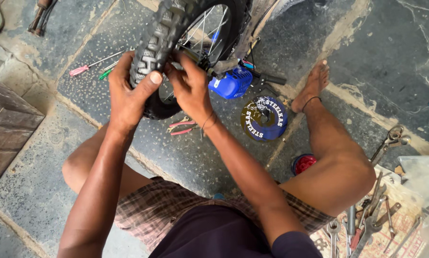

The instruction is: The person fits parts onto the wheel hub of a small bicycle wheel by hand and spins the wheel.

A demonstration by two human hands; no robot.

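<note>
Small bicycle wheel (176, 43) upright over stone floor (186, 157). Left hand (128, 93) clamped on knobby tyre (152, 45); right hand (190, 86) pinched at axle (205, 62). Judged light, rigid; rubber grippy. Best held at tyre, clear of thin spokes (202, 28).

Soft, even daylight fills the scene; shadows are faint, pooling just under the left hand (128, 93) and the tyre (159, 43) it grips. Focus is sharp around the hands. Edges bend slightly, and the far-right corner looks washed out.
</note>
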